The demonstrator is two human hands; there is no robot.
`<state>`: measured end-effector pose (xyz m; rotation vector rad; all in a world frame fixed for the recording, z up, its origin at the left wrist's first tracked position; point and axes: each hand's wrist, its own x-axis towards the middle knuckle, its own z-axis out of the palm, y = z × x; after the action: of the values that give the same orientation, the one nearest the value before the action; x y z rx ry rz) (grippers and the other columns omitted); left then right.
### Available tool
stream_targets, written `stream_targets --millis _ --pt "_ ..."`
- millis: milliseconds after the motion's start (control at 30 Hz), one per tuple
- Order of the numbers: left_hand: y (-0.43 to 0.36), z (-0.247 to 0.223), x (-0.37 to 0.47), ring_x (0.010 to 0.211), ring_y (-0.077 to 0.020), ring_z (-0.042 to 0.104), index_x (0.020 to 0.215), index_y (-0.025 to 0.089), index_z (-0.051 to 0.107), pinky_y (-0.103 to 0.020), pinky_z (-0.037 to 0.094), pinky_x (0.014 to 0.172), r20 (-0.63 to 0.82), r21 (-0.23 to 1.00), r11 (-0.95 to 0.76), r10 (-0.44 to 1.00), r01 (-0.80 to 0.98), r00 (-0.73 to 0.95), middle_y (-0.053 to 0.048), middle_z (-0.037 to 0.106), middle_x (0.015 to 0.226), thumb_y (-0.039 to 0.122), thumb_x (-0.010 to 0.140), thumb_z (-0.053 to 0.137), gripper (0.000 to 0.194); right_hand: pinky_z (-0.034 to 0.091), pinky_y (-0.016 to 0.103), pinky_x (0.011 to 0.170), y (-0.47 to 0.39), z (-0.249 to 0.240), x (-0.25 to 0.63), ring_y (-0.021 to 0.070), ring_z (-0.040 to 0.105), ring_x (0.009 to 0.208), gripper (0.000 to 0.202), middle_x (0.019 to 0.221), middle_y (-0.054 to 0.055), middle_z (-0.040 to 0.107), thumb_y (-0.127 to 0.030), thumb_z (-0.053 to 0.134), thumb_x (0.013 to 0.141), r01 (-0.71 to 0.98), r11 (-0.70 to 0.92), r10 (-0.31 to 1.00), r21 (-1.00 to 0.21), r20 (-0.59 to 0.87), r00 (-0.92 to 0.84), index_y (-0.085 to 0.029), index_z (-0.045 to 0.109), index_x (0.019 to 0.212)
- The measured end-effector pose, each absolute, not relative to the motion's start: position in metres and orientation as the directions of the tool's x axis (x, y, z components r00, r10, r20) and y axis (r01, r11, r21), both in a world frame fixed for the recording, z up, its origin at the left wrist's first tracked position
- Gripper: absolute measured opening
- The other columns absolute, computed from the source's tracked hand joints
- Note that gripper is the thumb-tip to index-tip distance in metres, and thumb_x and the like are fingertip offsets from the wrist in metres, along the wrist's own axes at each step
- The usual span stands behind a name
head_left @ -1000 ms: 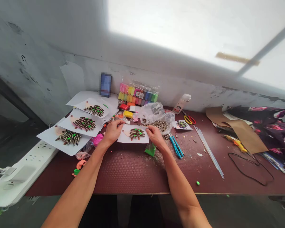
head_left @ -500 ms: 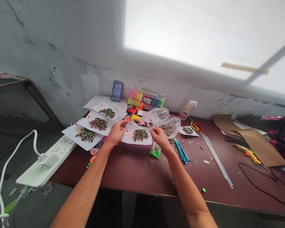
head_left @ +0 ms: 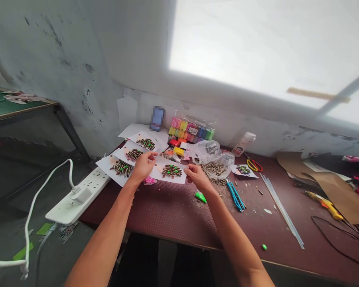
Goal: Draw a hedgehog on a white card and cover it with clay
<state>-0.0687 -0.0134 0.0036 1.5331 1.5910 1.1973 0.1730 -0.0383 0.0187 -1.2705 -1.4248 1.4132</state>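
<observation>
Between my two hands is a white paper card [head_left: 158, 175] bearing a hedgehog made of striped seeds [head_left: 172, 170] with green dots. My left hand [head_left: 143, 167] pinches the card's left edge, and my right hand [head_left: 196, 175] pinches its right edge. Several more hedgehog cards [head_left: 122, 153] lie overlapped to the left, partly behind my left hand. Behind my right hand a clear plastic bag [head_left: 208, 151] lies by a heap of sunflower seeds [head_left: 214, 170]. A lump of green clay [head_left: 200, 196] sits beside my right wrist.
Rightward lie a blue utility knife [head_left: 235, 196], a small hedgehog card [head_left: 244, 171], scissors [head_left: 253, 164], glue sticks [head_left: 283, 211] and a yellow glue gun [head_left: 326, 204]. Coloured clay packs [head_left: 191, 129], a phone [head_left: 157, 118] and a white bottle [head_left: 244, 144] stand behind. A power strip [head_left: 77, 197] borders the left.
My view has swung left, so the scene sits further right. Both hands still hold the card, which has come closer to the cards on the left.
</observation>
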Motion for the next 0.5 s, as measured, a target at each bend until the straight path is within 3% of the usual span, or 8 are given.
stream_targets --millis 200,333,500 --pt "-0.01 0.008 -0.092 0.065 -0.0153 0.059 0.095 0.015 0.075 -0.025 0.044 0.06 0.187 0.948 -0.125 0.963 0.293 -0.196 -0.002 0.068 0.076 0.015 0.067 0.06 0.031 0.024 0.02 0.043 -0.035 0.024 0.15 0.0053 0.035 0.043 0.025 0.051 -0.009 0.043 -0.04 0.067 0.069 0.09 -0.097 0.946 -0.991 -0.12 -0.301 -0.021 0.05 0.068" --pt "-0.014 0.014 -0.102 0.059 -0.0133 0.058 0.092 0.014 0.073 -0.022 0.043 0.053 0.085 0.996 -0.078 0.961 0.037 -0.263 -0.002 0.067 0.072 0.029 0.074 0.068 0.023 0.023 0.019 0.044 -0.03 0.029 0.135 0.0046 0.034 0.044 0.026 0.053 -0.009 0.043 -0.039 0.069 0.067 0.033 -0.116 0.941 -0.993 -0.12 -0.316 -0.02 0.052 0.07" --pt "-0.022 0.024 -0.108 0.055 -0.0146 0.061 0.094 0.01 0.07 -0.024 0.05 0.05 -0.106 0.942 0.001 0.95 -0.337 -0.294 -0.007 0.069 0.072 0.044 0.091 0.056 0.037 0.023 0.018 0.045 -0.022 0.034 0.126 0.0041 0.035 0.046 0.03 0.056 -0.009 0.045 -0.039 0.075 0.067 -0.035 -0.147 0.937 -0.988 -0.128 -0.326 -0.02 0.052 0.072"
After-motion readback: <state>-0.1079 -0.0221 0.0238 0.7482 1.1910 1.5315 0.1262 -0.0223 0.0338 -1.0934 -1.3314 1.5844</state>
